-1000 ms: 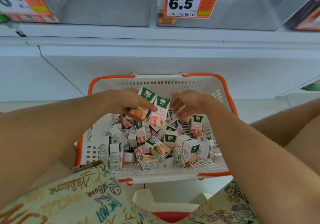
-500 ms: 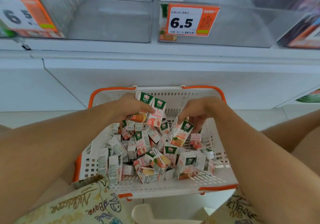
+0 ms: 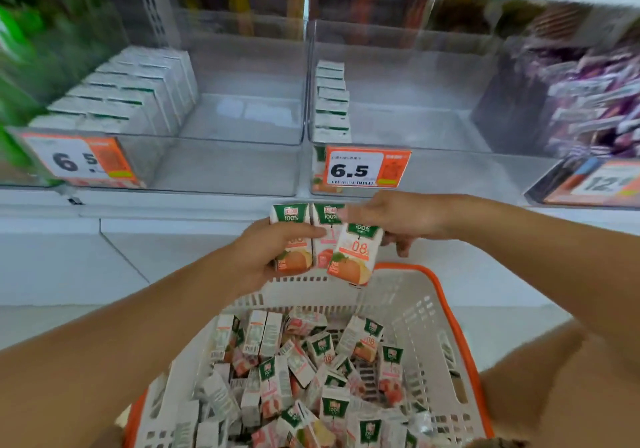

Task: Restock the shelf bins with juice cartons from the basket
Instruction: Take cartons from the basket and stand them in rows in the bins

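Observation:
My left hand grips two small juice cartons side by side, raised above the far rim of the basket. My right hand holds a third carton by its top, right next to them. Below, the white basket with orange handles holds several loose cartons. On the shelf, the left clear bin has rows of cartons on its left side. The middle bin has one row of cartons along its left wall.
Orange price tags reading 6.5 hang on the left bin front and the middle bin front. A bin of purple packets stands at the right, green packs at the far left. My knee is beside the basket.
Both hands have lifted out of the basket with their cartons and come up in front of the shelf edge. My view has tilted up, showing the bins' insides.

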